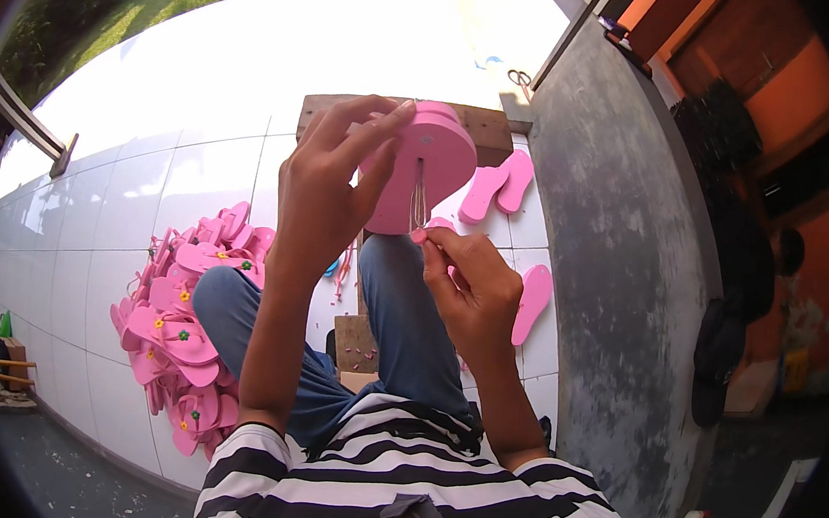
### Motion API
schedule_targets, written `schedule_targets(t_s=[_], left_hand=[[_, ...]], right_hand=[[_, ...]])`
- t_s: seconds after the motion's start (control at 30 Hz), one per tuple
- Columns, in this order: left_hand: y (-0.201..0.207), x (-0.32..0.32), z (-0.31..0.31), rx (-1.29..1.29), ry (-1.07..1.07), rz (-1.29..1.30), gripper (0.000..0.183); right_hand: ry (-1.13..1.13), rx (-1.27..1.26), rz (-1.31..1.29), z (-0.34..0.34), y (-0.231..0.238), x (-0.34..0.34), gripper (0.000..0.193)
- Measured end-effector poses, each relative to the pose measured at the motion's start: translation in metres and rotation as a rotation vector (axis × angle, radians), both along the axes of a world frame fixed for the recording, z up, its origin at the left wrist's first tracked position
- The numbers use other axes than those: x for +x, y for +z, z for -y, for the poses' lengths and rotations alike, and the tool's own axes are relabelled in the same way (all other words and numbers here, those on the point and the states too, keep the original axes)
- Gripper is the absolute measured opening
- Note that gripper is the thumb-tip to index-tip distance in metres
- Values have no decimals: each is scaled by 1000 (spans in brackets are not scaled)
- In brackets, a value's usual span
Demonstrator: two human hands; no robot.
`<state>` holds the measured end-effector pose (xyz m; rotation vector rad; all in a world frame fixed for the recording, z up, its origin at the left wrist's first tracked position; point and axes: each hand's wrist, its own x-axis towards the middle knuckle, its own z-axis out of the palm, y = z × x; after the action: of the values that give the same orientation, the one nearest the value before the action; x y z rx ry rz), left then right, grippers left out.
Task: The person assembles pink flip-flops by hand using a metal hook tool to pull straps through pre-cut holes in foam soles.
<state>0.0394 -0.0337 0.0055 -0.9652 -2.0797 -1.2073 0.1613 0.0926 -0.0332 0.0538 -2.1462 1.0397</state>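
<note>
My left hand [327, 189] grips a pink foam sandal sole [442, 159] and holds it upright in front of me, above a wooden block [488, 127]. My right hand [466, 283] sits just below the sole and pinches the lower end of a thin metal wire tool [419, 201] that runs up across the sole's face. A small pink strap end shows at my right fingertips.
A heap of finished pink sandals with small flowers [181, 323] lies on the white tiled floor [147, 199] at my left. Loose pink soles [498, 186] [533, 302] lie at my right beside a grey concrete wall [618, 275]. Scissors [520, 78] lie farther off.
</note>
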Motion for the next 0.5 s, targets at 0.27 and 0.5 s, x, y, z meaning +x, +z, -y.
schedule_targets(t_s=[0.27,0.5], left_hand=[[4,7,-2,-50,102,-111,29],[12,14,1,-140,154,-179,25]], right_hand=[[-65,367,-55,-10,11,-9,22],[-52,797,-100,-21,29,-3,21]])
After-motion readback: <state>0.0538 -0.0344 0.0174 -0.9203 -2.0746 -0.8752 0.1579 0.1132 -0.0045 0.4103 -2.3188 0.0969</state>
